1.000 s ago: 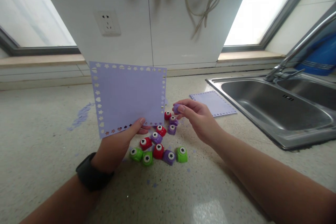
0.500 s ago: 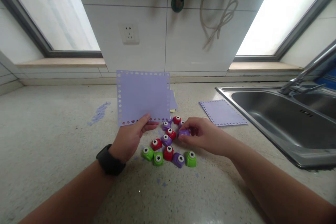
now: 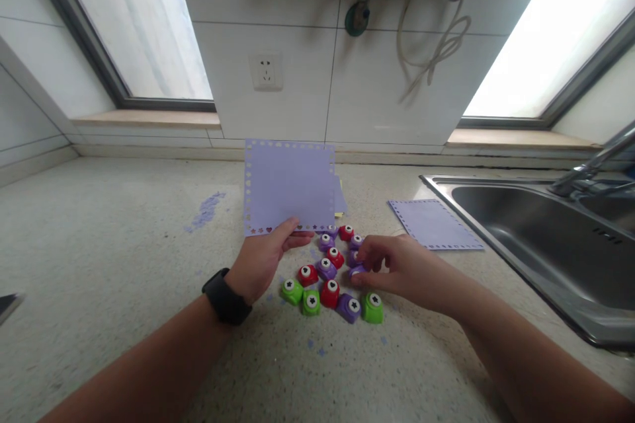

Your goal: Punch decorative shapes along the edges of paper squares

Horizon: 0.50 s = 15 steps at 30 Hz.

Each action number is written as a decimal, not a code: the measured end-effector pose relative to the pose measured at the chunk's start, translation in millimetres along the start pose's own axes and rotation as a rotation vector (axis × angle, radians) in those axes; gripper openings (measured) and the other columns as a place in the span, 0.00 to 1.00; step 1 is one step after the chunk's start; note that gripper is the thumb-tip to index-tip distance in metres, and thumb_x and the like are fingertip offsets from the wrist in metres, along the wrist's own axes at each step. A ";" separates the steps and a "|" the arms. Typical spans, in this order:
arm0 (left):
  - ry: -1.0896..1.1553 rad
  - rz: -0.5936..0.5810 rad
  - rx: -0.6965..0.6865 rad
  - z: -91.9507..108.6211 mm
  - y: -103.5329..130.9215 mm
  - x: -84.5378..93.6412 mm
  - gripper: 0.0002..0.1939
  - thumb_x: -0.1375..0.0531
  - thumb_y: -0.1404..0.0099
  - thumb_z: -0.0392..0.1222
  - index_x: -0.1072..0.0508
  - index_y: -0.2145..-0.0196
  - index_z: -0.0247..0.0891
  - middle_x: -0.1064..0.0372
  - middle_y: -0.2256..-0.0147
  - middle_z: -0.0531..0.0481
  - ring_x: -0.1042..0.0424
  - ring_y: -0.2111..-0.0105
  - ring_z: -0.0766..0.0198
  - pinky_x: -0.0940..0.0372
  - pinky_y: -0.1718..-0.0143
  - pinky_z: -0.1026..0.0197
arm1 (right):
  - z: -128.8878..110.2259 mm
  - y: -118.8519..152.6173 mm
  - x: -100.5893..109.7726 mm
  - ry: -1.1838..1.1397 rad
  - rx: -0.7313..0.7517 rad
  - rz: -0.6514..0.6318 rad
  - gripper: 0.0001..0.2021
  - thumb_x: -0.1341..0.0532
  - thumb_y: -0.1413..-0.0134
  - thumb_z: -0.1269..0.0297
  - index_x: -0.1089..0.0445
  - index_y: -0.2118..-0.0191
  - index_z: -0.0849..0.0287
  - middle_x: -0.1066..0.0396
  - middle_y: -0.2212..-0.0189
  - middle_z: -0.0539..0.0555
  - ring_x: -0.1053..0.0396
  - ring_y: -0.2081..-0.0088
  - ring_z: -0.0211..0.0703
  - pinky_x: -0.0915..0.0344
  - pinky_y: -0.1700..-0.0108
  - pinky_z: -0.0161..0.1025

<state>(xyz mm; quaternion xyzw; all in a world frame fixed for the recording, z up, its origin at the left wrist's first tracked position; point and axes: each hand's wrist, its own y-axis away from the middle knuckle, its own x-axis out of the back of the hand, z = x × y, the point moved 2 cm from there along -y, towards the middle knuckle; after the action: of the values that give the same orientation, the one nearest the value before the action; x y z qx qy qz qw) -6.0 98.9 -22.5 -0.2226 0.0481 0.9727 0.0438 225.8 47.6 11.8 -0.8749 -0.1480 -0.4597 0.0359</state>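
Observation:
My left hand [image 3: 262, 258], with a black watch on its wrist, pinches the bottom edge of a purple paper sheet [image 3: 290, 188]. Small shapes are punched along that sheet's edges, and it is held up facing me. My right hand [image 3: 397, 268] has its thumb and fingers around a purple craft punch [image 3: 356, 271] at the right side of a cluster of punches. Its fingers partly cover this punch. Red punches [image 3: 330, 293], green punches [image 3: 372, 308] and other purple punches [image 3: 349, 307] stand close together on the counter, with white buttons marked by dark shapes.
A second punched purple sheet [image 3: 436, 225] lies beside the steel sink [image 3: 510, 231] at right. More purple paper [image 3: 340, 197] lies behind the held sheet. Purple paper cut-outs [image 3: 206, 211] are heaped on the counter at left. Pipes and a socket [image 3: 266, 71] are on the wall.
My view has shifted, so everything sits a little further right and lower. The right hand has come slightly nearer with its purple punch, beside another purple one. The left hand still holds the sheet.

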 end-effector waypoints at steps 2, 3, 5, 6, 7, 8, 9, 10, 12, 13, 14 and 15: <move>-0.014 -0.003 0.002 -1.4 -0.7 1.5 0.05 0.34 0.38 0.37 0.23 0.65 0.32 0.20 0.69 0.48 0.19 0.68 0.59 0.24 0.61 0.59 | -1.3 0.9 -0.7 0.013 -0.006 -0.020 0.15 0.31 0.48 0.49 0.26 0.62 0.54 0.23 0.71 0.51 0.29 0.71 0.42 0.39 0.69 0.39; -0.029 -0.013 0.004 -2.4 -1.1 2.4 0.05 0.34 0.38 0.38 0.23 0.66 0.32 0.20 0.69 0.47 0.19 0.67 0.59 0.24 0.61 0.59 | -1.6 1.2 -1.3 0.020 -0.009 -0.028 0.15 0.31 0.48 0.50 0.27 0.62 0.54 0.22 0.71 0.51 0.28 0.71 0.42 0.38 0.69 0.39; -0.061 -0.041 0.010 -4.6 -1.9 4.4 0.07 0.34 0.37 0.40 0.22 0.66 0.32 0.19 0.68 0.46 0.19 0.66 0.59 0.25 0.59 0.60 | -1.8 1.5 -2.5 0.033 -0.019 -0.030 0.17 0.32 0.48 0.49 0.30 0.59 0.54 0.22 0.70 0.51 0.28 0.71 0.43 0.38 0.70 0.39; -0.075 -0.049 0.014 -5.6 -2.1 5.4 0.08 0.34 0.37 0.42 0.22 0.67 0.32 0.19 0.68 0.46 0.19 0.66 0.60 0.25 0.58 0.60 | -1.8 1.5 -3.0 0.039 -0.025 -0.027 0.18 0.32 0.48 0.48 0.31 0.58 0.54 0.22 0.70 0.51 0.28 0.71 0.44 0.38 0.70 0.38; -0.083 -0.054 0.016 -6.3 -2.3 6.2 0.09 0.33 0.37 0.42 0.21 0.67 0.33 0.19 0.68 0.46 0.19 0.66 0.60 0.25 0.57 0.60 | -1.9 1.5 -3.3 0.045 -0.033 -0.022 0.20 0.32 0.48 0.48 0.33 0.56 0.54 0.22 0.70 0.51 0.27 0.70 0.44 0.38 0.71 0.39; -0.088 -0.056 0.017 -6.7 -2.4 6.9 0.09 0.33 0.37 0.43 0.21 0.67 0.33 0.19 0.68 0.46 0.20 0.66 0.60 0.25 0.57 0.60 | -2.1 1.3 -3.4 0.056 -0.041 -0.014 0.21 0.32 0.48 0.47 0.34 0.55 0.54 0.22 0.70 0.51 0.27 0.70 0.45 0.38 0.71 0.39; -0.093 -0.058 0.019 -6.9 -2.4 7.2 0.09 0.33 0.37 0.43 0.21 0.67 0.33 0.19 0.68 0.47 0.20 0.66 0.60 0.25 0.57 0.60 | -2.3 1.2 -3.4 0.070 -0.047 -0.008 0.22 0.32 0.49 0.47 0.35 0.55 0.54 0.22 0.70 0.52 0.27 0.70 0.45 0.38 0.71 0.39; -0.100 -0.061 0.020 -6.8 -2.3 7.4 0.09 0.33 0.37 0.44 0.21 0.67 0.34 0.19 0.68 0.47 0.20 0.66 0.60 0.25 0.57 0.60 | -2.6 1.0 -3.3 0.088 -0.052 -0.003 0.22 0.32 0.49 0.46 0.35 0.55 0.54 0.22 0.69 0.52 0.27 0.70 0.46 0.38 0.71 0.39; -0.119 -0.068 0.025 -6.4 -1.8 7.5 0.10 0.33 0.37 0.45 0.21 0.67 0.34 0.19 0.68 0.48 0.20 0.66 0.61 0.26 0.57 0.60 | -3.1 0.6 -2.7 0.126 -0.056 0.004 0.22 0.32 0.49 0.46 0.35 0.55 0.54 0.22 0.69 0.53 0.27 0.69 0.47 0.38 0.71 0.40; -0.131 -0.072 0.026 -6.1 -1.6 7.7 0.10 0.33 0.37 0.46 0.20 0.67 0.35 0.18 0.67 0.48 0.20 0.66 0.61 0.26 0.56 0.60 | -3.3 0.4 -2.3 0.145 -0.054 0.008 0.23 0.32 0.49 0.45 0.34 0.55 0.54 0.22 0.69 0.53 0.27 0.69 0.47 0.39 0.71 0.40; -0.145 -0.073 0.026 -6.0 -1.3 8.1 0.10 0.33 0.37 0.46 0.20 0.66 0.35 0.18 0.67 0.48 0.20 0.66 0.61 0.26 0.56 0.60 | -3.4 0.2 -2.1 0.164 -0.051 0.011 0.23 0.33 0.48 0.45 0.34 0.55 0.54 0.22 0.69 0.53 0.27 0.69 0.47 0.39 0.71 0.40; -0.159 -0.077 0.023 -5.9 -1.1 8.8 0.11 0.33 0.37 0.47 0.20 0.66 0.35 0.18 0.67 0.48 0.20 0.66 0.60 0.26 0.56 0.60 | -3.3 0.0 -2.0 0.182 -0.046 0.015 0.23 0.33 0.48 0.44 0.34 0.55 0.54 0.23 0.69 0.53 0.28 0.70 0.47 0.39 0.71 0.40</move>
<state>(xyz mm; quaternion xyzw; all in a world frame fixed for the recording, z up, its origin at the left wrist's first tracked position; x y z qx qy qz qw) -11.2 99.8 -31.8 -0.1456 0.0471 0.9844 0.0873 222.1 46.5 12.1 -0.8311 -0.1269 -0.5404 0.0324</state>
